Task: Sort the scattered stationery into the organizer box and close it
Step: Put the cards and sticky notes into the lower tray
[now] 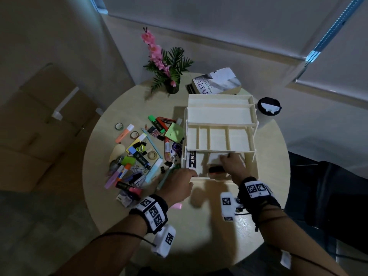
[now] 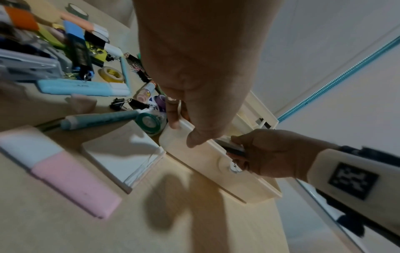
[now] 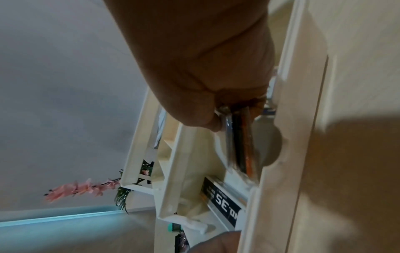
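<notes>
**Barely begun: 1 stapler going in, the heap still waiting**

The right hand [image 1: 231, 166] reaches into the bottom tray of the organizer box [image 1: 220, 136], fingers curled round a black-and-orange stapler [image 1: 216, 169] and lowering it toward the tray floor. Just left of that hand, a staple box marked 35 [image 1: 192, 159] already lies in the same tray. The left hand [image 1: 178, 185] pinches the tray's near-left corner, thumb on the front wall, steadying the box. The 2 upper tiers above the right hand look bare. Away to the left of the left hand, the stationery pile [image 1: 139, 152] of highlighters, tape rolls, clips and sticky notes remains on the table [image 1: 199, 236]. I'd judge nearly all the sorting is left, and closing comes last.
</notes>
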